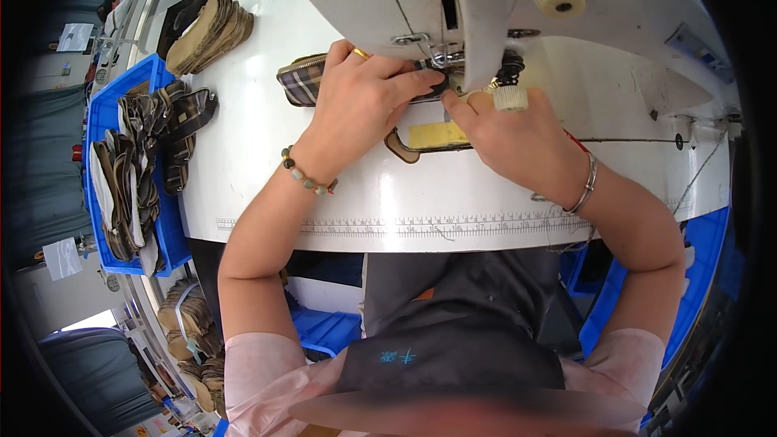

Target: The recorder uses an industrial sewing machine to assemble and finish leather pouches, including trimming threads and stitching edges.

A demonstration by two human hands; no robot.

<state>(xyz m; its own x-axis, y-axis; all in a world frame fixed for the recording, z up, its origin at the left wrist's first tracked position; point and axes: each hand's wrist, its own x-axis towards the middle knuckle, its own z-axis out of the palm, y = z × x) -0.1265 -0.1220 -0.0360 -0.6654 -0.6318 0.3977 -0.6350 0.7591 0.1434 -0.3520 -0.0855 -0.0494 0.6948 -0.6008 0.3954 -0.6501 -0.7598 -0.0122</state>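
Note:
At the sewing machine's presser foot, a plaid fabric piece with a zipper lies under the work area. My left hand is closed on it, with bent fingers and thumb against its dark edge beside the foot. My right hand has its index finger at that dark edge, right of the left thumb. Its other fingers are curled and partly hidden behind a white knob, so what they hold is unclear. A yellow strip and a small brown-edged piece lie just below, between my hands.
A blue crate of plaid pieces stands left, near stacked tan pieces on the white tabletop. The machine's body overhangs the back right. Blue bins sit below the front edge. A person is in the far left background.

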